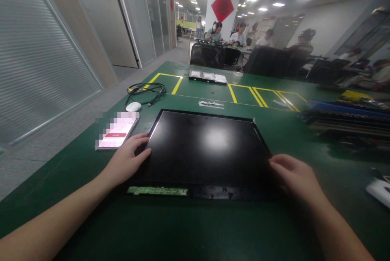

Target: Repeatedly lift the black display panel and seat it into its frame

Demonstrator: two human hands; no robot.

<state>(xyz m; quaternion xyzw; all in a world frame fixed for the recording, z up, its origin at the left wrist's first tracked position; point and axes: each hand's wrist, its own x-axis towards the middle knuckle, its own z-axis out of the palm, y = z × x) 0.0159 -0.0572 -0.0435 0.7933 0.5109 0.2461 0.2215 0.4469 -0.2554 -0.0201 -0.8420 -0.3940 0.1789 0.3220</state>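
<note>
A black LCD screen panel (198,151) is in front of me on the green table, its dark face up and reflecting a bright patch of light. Along its near edge runs a narrow green circuit board (157,191). My left hand (131,155) grips the panel's left edge, thumb on the face side and fingers around the rim. At the opposite edge, my right hand (294,171) pinches the rim between thumb and fingers. The undersides of the panel and some fingertips are hidden.
Left of the panel are a phone (117,133), a white mouse (133,107) and a coiled black cable (149,92). Several hard drives (208,76) lie at the back. Stacked dark parts (350,115) stand right, beside a white object (379,192). People sit beyond.
</note>
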